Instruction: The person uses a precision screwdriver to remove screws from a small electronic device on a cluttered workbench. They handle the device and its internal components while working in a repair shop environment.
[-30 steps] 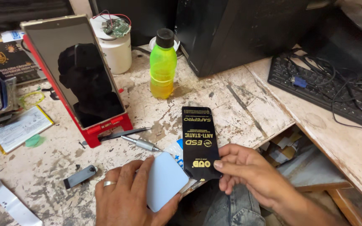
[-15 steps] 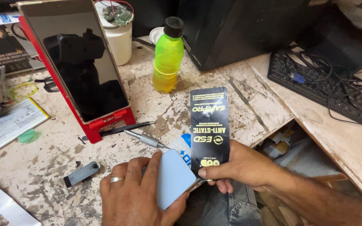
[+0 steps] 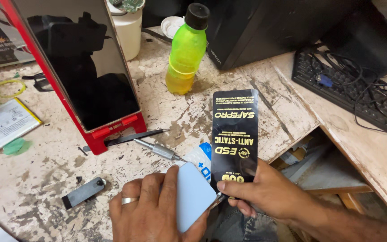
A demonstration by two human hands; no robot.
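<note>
1. At the bottom centre of the frame, the left hand (image 3: 151,210), with a ring on one finger, grasps a pale blue, flat, rounded-corner phone-shaped slab (image 3: 195,196), fingers wrapped around its left edge.
2. Just to the right, the right hand (image 3: 265,192) pinches the lower end of a long black glossy packet with gold print (image 3: 234,136), which stands tilted up over the worktop edge.
3. A thin metal tip shows between the two hands; what holds it I cannot tell.
4. On the scuffed, paint-chipped white worktop (image 3: 50,179), a small dark grey clip (image 3: 83,193) lies at lower left.
5. Mid-frame lie a slim metal screwdriver (image 3: 157,149) and black tweezers (image 3: 131,137).
6. Further up stand a red stand carrying a dark glass screen (image 3: 83,67), a green-yellow plastic bottle with a black cap (image 3: 185,51), and, at upper right, a black keyboard (image 3: 350,85).
</note>
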